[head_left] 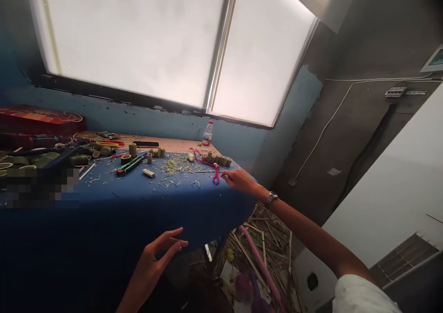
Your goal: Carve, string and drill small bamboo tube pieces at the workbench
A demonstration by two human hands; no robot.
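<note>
My right hand (238, 180), with a metal watch (272, 196) on its wrist, is at the right end of the blue-covered table. Its fingertips are pinched at the near end of a thin rod (207, 171) that lies across the tabletop. Beside those fingers lies a looped magenta cord (216, 177). In front of the table my left hand (155, 253) hangs in the air, thumb and fingers apart, holding nothing. Short bamboo pieces (218, 159) stand in a row behind the cord. Green shavings (175, 165) are scattered left of it.
Green-handled pliers (129, 165), a cut bamboo piece (148, 172) and a dark phone-like slab (146, 144) lie farther left. A red-capped bottle (207, 135) stands at the back. A red box (41, 119) is at far left. Bamboo strips (266, 234) litter the floor.
</note>
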